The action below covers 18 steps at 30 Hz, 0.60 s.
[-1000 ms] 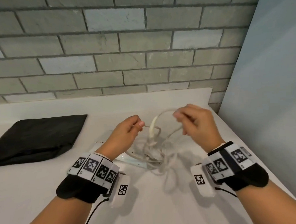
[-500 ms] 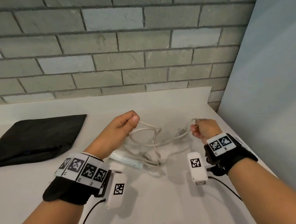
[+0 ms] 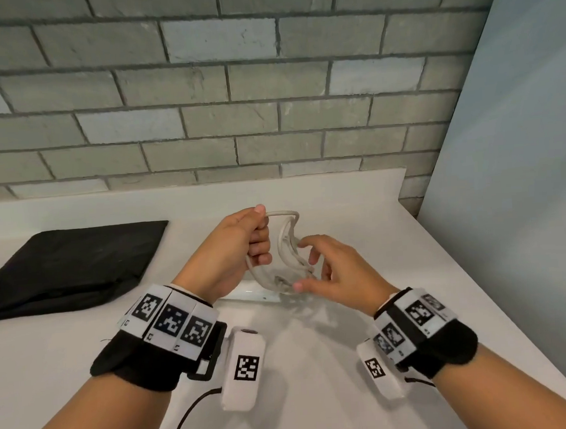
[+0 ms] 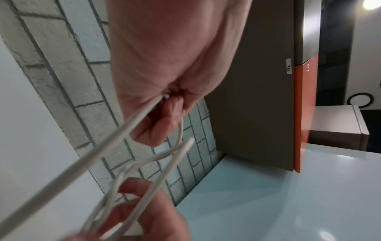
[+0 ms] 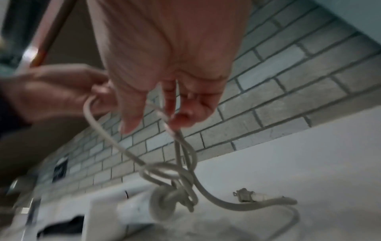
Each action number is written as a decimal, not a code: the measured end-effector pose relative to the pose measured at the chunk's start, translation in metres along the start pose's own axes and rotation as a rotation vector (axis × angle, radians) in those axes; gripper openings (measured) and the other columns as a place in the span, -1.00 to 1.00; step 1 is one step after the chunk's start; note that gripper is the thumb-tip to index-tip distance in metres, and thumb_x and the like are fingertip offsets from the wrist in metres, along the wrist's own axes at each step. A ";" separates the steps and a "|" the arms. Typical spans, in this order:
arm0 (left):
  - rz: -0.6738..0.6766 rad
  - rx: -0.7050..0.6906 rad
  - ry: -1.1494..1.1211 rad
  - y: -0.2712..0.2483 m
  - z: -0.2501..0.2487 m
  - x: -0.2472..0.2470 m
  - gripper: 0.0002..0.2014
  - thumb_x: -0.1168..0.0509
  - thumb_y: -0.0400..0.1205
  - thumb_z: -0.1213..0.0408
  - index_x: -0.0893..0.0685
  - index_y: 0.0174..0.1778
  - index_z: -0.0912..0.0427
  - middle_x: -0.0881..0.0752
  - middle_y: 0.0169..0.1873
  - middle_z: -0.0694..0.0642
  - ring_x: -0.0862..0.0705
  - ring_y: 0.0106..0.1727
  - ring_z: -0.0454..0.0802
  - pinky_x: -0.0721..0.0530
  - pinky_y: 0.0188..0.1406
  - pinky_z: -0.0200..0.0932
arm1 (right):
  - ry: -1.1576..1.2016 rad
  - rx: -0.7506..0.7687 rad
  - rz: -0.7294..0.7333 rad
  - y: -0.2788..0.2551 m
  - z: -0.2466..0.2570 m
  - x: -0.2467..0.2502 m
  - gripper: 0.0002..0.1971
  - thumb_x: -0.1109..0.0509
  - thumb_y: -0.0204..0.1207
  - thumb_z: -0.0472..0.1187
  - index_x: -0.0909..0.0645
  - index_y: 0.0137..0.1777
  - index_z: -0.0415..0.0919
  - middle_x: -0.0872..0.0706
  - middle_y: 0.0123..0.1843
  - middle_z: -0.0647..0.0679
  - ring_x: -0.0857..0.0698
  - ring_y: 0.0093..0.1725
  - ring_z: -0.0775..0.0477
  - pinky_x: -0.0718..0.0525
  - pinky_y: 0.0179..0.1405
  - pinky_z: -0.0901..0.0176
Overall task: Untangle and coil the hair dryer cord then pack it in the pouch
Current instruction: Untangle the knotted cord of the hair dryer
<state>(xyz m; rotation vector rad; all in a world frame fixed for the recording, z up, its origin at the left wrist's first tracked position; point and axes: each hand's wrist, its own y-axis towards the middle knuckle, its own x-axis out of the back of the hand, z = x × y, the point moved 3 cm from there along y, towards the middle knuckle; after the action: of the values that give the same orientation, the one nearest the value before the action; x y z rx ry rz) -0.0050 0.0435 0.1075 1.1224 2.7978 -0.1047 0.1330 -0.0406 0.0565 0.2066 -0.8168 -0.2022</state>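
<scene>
My left hand (image 3: 258, 239) is fisted round the white hair dryer cord (image 3: 285, 244), holding a loop of it above the counter. Close beside it, my right hand (image 3: 306, 267) pinches the lower strands of that loop with fingers spread. In the right wrist view the cord (image 5: 175, 146) runs between the fingers (image 5: 177, 117) and hangs in a tangled knot, with the plug (image 5: 245, 196) lying on the counter. The white dryer body (image 3: 250, 294) lies under my hands, mostly hidden. The black pouch (image 3: 69, 264) lies flat at the left.
The white counter (image 3: 319, 394) ends against a grey brick wall (image 3: 235, 101) at the back. A pale blue panel (image 3: 522, 199) closes off the right side, near the counter's right edge.
My right hand, pulled out to the right half a second ago, has come back in beside the left hand. The stretched cord now stands as a loop between both hands.
</scene>
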 end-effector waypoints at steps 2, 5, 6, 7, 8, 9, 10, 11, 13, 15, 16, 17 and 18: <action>0.008 0.004 0.010 -0.002 -0.002 -0.002 -0.61 -0.01 0.71 0.19 -0.29 -0.48 0.11 -0.23 -0.63 -0.07 -0.18 -0.63 -0.16 -0.33 -0.65 -0.33 | -0.118 0.058 -0.108 0.005 0.003 -0.002 -0.71 -0.45 0.43 -0.15 -0.60 0.10 -0.24 -0.39 -0.23 0.27 -0.41 -0.42 0.31 -0.37 -0.31 0.46; -0.034 -0.018 0.049 -0.006 -0.008 0.008 -0.60 -0.01 0.71 0.19 -0.26 -0.49 0.09 -0.21 -0.64 -0.09 -0.14 -0.63 -0.17 -0.18 -0.67 -0.33 | 0.063 0.097 -0.217 0.008 0.003 0.003 -0.90 -0.36 0.50 -0.30 -0.64 -0.22 -0.31 -0.48 -0.32 0.18 -0.54 -0.48 0.22 -0.46 -0.40 0.56; -0.045 -0.035 0.088 -0.008 -0.011 0.012 -0.60 -0.03 0.70 0.18 -0.25 -0.50 0.08 -0.19 -0.62 -0.09 -0.13 -0.62 -0.16 -0.12 -0.65 -0.31 | 0.253 0.046 -0.257 0.009 0.001 0.008 -0.92 -0.34 0.51 -0.34 -0.61 -0.21 -0.24 -0.54 -0.36 0.06 -0.59 -0.53 0.17 -0.49 -0.50 0.52; -0.039 -0.058 0.135 -0.010 -0.014 0.015 -0.60 -0.06 0.69 0.17 -0.24 -0.50 0.07 -0.18 -0.61 -0.09 -0.11 -0.61 -0.15 -0.07 -0.63 -0.28 | 0.462 -0.008 -0.311 0.011 0.000 0.015 -0.93 -0.33 0.51 -0.37 -0.56 -0.17 -0.22 -0.57 -0.38 -0.06 -0.60 -0.58 0.10 -0.53 -0.59 0.41; -0.010 -0.082 0.179 -0.012 -0.015 0.017 -0.60 -0.11 0.67 0.15 -0.24 -0.51 0.06 -0.18 -0.61 -0.09 -0.09 -0.59 -0.14 -0.04 -0.61 -0.26 | 0.664 -0.060 -0.367 0.012 -0.003 0.021 -0.92 -0.31 0.51 -0.38 -0.49 -0.13 -0.22 -0.59 -0.39 -0.13 -0.60 -0.61 0.05 -0.54 -0.65 0.33; 0.041 -0.106 0.217 -0.015 -0.017 0.016 -0.59 -0.18 0.63 0.11 -0.25 -0.52 0.05 -0.18 -0.61 -0.09 -0.09 -0.59 -0.14 -0.03 -0.60 -0.26 | 0.821 -0.110 -0.422 0.013 -0.005 0.025 -0.90 -0.30 0.52 -0.37 -0.42 -0.11 -0.22 -0.60 -0.39 -0.17 -0.60 -0.63 0.03 -0.53 -0.67 0.30; 0.104 -0.129 0.254 -0.018 -0.018 0.014 -0.59 -0.25 0.59 0.07 -0.28 -0.54 0.04 -0.19 -0.63 -0.10 -0.09 -0.59 -0.14 -0.05 -0.61 -0.28 | 0.939 -0.157 -0.473 0.014 -0.008 0.026 -0.88 -0.29 0.53 -0.33 -0.37 -0.12 -0.20 -0.62 -0.39 -0.18 -0.59 -0.64 0.03 -0.52 -0.68 0.31; 0.166 -0.153 0.291 -0.021 -0.018 0.011 -0.60 -0.31 0.53 0.05 -0.33 -0.55 0.03 -0.20 -0.64 -0.10 -0.10 -0.59 -0.14 -0.08 -0.62 -0.32 | 1.014 -0.203 -0.503 0.015 -0.010 0.025 -0.86 -0.28 0.54 -0.29 -0.35 -0.14 -0.18 -0.63 -0.41 -0.17 -0.57 -0.65 0.04 -0.50 -0.69 0.33; 0.254 -0.199 0.354 -0.026 -0.018 0.002 -0.68 -0.34 0.41 0.01 -0.41 -0.55 0.03 -0.25 -0.68 -0.13 -0.14 -0.61 -0.15 -0.12 -0.62 -0.33 | 1.039 -0.268 -0.481 0.017 -0.012 0.019 -0.88 -0.28 0.55 -0.26 -0.36 -0.14 -0.20 -0.64 -0.50 -0.12 -0.52 -0.70 0.08 -0.42 -0.75 0.37; 0.284 -0.230 0.395 -0.025 -0.015 -0.005 -0.69 -0.37 0.40 0.04 -0.43 -0.52 0.08 -0.27 -0.68 -0.15 -0.16 -0.61 -0.15 -0.10 -0.59 -0.23 | 0.890 -0.273 -0.366 0.018 -0.005 0.011 -0.89 -0.27 0.56 -0.30 -0.42 -0.18 -0.23 -0.60 -0.57 -0.12 -0.45 -0.76 0.12 -0.32 -0.81 0.41; 0.282 -0.251 0.406 -0.023 -0.013 -0.008 -0.68 -0.40 0.43 0.10 -0.43 -0.49 0.13 -0.29 -0.68 -0.16 -0.19 -0.61 -0.16 -0.12 -0.58 -0.23 | 0.767 -0.251 -0.290 0.020 -0.002 0.004 -0.88 -0.25 0.57 -0.34 -0.45 -0.20 -0.22 -0.55 -0.54 -0.14 -0.43 -0.76 0.16 -0.31 -0.81 0.41; 0.276 -0.290 0.419 -0.020 -0.011 -0.012 -0.68 -0.41 0.46 0.17 -0.44 -0.46 0.20 -0.34 -0.64 -0.16 -0.26 -0.59 -0.17 -0.20 -0.57 -0.29 | 0.604 -0.209 -0.206 0.024 0.002 -0.003 -0.85 -0.22 0.58 -0.33 -0.47 -0.22 -0.17 -0.51 -0.50 -0.10 -0.43 -0.71 0.22 -0.36 -0.76 0.38; 0.264 -0.340 0.444 -0.017 -0.010 -0.015 -0.69 -0.41 0.46 0.20 -0.46 -0.44 0.28 -0.42 -0.54 -0.16 -0.38 -0.52 -0.18 -0.34 -0.50 -0.36 | 0.418 -0.157 -0.116 0.027 0.004 -0.012 -0.83 -0.21 0.59 -0.22 -0.48 -0.24 -0.05 -0.51 -0.44 -0.04 -0.48 -0.60 0.24 -0.47 -0.63 0.34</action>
<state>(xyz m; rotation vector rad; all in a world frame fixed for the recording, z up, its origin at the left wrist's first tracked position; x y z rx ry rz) -0.0069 0.0218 0.1200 1.5559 2.8175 0.6973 0.1251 -0.0117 0.0580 0.1410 -0.3717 -0.3188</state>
